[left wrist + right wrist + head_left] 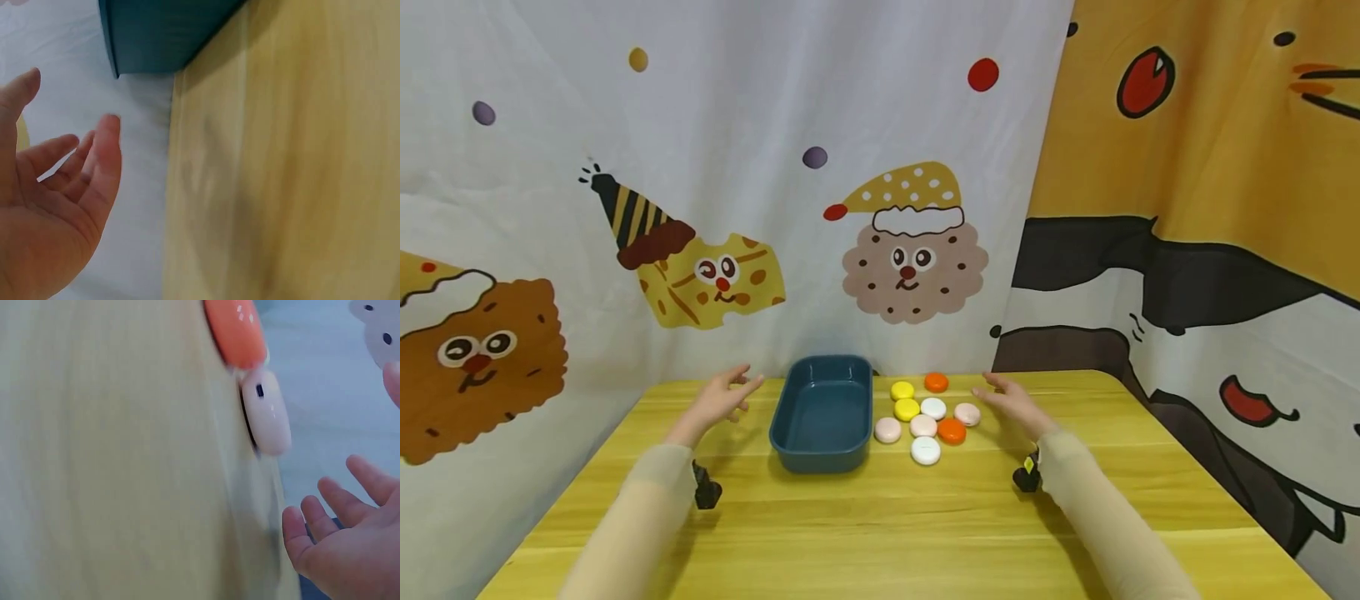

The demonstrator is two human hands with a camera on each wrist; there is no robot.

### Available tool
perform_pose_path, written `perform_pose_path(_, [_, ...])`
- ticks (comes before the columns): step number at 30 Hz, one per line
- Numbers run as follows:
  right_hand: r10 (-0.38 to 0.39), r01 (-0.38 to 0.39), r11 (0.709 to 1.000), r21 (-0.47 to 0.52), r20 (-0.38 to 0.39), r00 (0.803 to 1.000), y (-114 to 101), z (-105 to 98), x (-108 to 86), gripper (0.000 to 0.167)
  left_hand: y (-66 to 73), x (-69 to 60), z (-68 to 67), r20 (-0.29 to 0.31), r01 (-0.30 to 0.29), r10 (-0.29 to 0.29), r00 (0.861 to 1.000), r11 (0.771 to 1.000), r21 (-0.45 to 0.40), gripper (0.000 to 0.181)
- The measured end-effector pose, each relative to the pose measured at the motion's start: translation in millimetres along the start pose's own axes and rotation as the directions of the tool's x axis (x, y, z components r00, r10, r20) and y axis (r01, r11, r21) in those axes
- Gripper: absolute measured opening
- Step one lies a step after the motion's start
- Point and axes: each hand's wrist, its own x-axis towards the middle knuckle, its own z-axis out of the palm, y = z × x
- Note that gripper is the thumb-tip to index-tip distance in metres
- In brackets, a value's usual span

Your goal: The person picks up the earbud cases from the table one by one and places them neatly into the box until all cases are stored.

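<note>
My left hand (721,400) hovers to the left of a dark teal rectangular tray (777,417). Its fingers are loosely bent and hold nothing; in the left wrist view the palm and parted fingers show beside the tray's wall (156,37). To the tray's right lies a cluster of several glossy round discs in orange, yellow, white and pale pink. My right hand (1017,405) is in the air just right of a pale pink disc (967,414). Empty and with fingers spread, it appears in the right wrist view below that pink disc (267,415), which has a small dark slot, and an orange disc (237,331).
Everything stands on a wooden table (850,533). A white cartoon-printed curtain (737,125) hangs directly behind its far edge, and an orange and black printed cloth (1090,167) is at the right. A small black device (706,487) sits at each wrist.
</note>
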Motion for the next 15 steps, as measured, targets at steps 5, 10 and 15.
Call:
perform_pose_path(5, [0.064, -0.058, 0.971, 0.231, -0.023, 0.998, 8, 8, -1.6, 0.077, -2.8, -1.5, 17.8, 0.061, 0.096, -0.081, 0.995, 0.944, -0.315, 0.079])
perform_pose_path(10, [0.114, -0.081, 0.949, 0.305, -0.092, 0.989, 17, 17, 1.0, 0.071, -4.1, -7.7, 34.8, 0.105, 0.132, -0.094, 0.990, 0.878, -0.460, 0.071])
perform_pose_path(15, [0.112, -0.081, 0.956, 0.282, -0.096, 0.989, 18, 26, -0.6, 0.065, -4.3, -10.1, 47.4, 0.123, 0.165, -0.119, 0.985, 0.844, -0.511, 0.068])
